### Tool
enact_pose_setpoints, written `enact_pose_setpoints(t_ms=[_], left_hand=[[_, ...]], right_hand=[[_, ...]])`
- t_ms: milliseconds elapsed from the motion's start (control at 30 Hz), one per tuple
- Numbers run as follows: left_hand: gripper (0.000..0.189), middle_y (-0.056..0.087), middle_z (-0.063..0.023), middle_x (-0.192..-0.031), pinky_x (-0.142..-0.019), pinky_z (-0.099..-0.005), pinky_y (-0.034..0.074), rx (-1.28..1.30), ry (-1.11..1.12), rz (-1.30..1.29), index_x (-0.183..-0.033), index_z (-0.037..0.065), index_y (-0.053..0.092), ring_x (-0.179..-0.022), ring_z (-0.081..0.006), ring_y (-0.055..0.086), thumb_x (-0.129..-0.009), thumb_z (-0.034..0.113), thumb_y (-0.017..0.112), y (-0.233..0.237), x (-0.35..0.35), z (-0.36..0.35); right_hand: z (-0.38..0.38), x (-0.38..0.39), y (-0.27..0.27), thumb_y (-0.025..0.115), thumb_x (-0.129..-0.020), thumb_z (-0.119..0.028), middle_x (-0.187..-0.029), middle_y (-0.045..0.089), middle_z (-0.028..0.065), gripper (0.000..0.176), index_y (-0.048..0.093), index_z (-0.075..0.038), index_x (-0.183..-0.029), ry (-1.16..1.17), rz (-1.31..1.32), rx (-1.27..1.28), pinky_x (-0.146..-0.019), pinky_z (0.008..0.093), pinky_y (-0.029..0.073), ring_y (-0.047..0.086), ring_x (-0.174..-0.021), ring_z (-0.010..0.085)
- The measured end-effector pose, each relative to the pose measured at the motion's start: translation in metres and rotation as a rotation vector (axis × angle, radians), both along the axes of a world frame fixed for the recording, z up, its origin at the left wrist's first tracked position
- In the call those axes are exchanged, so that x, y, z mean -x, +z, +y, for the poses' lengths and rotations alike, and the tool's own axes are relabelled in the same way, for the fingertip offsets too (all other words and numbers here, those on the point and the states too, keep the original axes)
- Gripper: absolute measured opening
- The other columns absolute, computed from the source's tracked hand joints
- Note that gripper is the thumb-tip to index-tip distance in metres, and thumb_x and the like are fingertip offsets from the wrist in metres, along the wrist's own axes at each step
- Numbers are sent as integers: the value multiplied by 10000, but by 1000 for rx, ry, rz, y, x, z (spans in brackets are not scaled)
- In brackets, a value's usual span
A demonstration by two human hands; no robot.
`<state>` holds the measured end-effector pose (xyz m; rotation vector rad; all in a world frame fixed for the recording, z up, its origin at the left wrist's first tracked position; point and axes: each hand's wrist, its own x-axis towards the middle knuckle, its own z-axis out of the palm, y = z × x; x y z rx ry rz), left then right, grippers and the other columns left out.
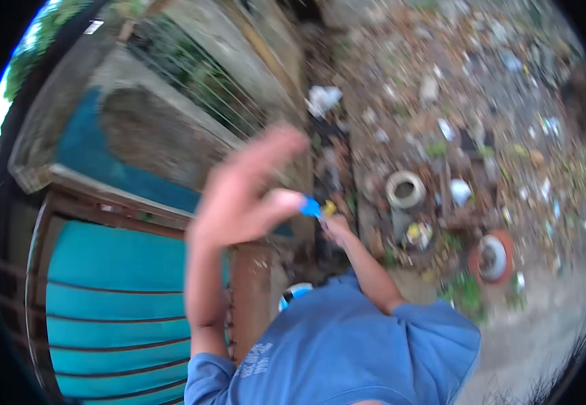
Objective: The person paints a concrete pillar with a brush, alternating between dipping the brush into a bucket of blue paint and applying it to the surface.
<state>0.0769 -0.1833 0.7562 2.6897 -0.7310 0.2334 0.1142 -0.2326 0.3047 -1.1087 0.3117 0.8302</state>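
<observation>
Mid-frame: left hand [239, 202] blurring, spreading wide by blue object [311, 207]; right hand [335, 228], cannot tell; right-side pot [502, 256] holding something indistinct.

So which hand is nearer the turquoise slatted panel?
Left. In view, the left hand is just above the turquoise slatted panel at its right end; the right hand is farther right.

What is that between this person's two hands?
In the head view, a small blue thing shows between the left hand and the right hand, right by the left thumb's tip; blur hides what it is.
</observation>
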Motion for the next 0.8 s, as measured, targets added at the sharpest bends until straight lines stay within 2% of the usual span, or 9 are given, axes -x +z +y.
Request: enact_pose_setpoints(t_ms=[100,200,300,367,433,467,500,567,800], left_hand=[[685,499,-217,-1295,-968,-398,397,486,181,-558,-1239,-84,499,-1206,-328,485,-900,504,410,16,2,33],[740,508,-240,-1275,-968,-433,395,875,249,-786,-1223,-85,512,-1198,-341,488,-906,572,390,0,19,27],[551,606,-161,-1188,-906,-403,441,115,-57,191,-1154,14,609,-1102,-286,573,-811,443,646,-66,15,17],[436,646,-139,-1117,-891,-362,452,245,43,479,-1133,15,622,-1046,-226,609,-793,277,696,-133,33,37],[394,655,-133,-1096,-888,-346,452,464,289,434,-1124,17,627,-1024,-213,616,-806,243,683,-164,59,53],[354,664,-127,-1075,-886,-329,451,666,509,384,-1115,18,632,-1002,-201,623,-819,208,670,-178,74,58],[354,664,-127,-1075,-886,-329,451,686,527,382,-1115,18,632,-1002,-201,623,-819,208,670,-192,91,67],[321,663,-119,-1067,-887,-326,452,901,689,497,-1111,10,630,-1003,-194,615,-853,201,641,-216,126,88],[315,644,-117,-1077,-891,-337,452,1237,913,512,-1095,-17,618,-1016,-200,600,-947,247,532,-272,200,116]], right_hand=[[-25,5,-25,597,-863,-236,-565,499,-7,245,566,-93,-668,59,83,162,-345,232,204,376,-415,63],[-34,23,-31,590,-847,-199,-593,522,3,203,572,-88,-678,17,171,201,-343,230,207,386,-419,63],[-30,31,-35,596,-834,-186,-602,533,8,181,574,-82,-687,24,251,239,-340,233,206,403,-422,65],[-27,34,-43,603,-833,-184,-610,543,12,177,577,-74,-696,122,220,309,-343,237,222,423,-426,73],[-27,38,-42,609,-831,-190,-596,531,8,205,570,-69,-671,229,138,406,-357,238,241,443,-437,79],[-30,39,-45,634,-812,-197,-603,584,36,211,619,-44,-667,297,90,457,-398,266,345,511,-461,112],[-33,43,-44,634,-812,-197,-603,584,36,211,619,-44,-667,317,87,474,-398,266,345,511,-461,112],[-33,51,-35,651,-752,-228,-627,649,89,200,691,-36,-714,409,-408,728,-522,388,451,620,-562,230],[-12,55,30,665,-760,-285,-654,660,103,183,728,-114,-780,309,-750,896,-640,363,517,654,-626,264]])
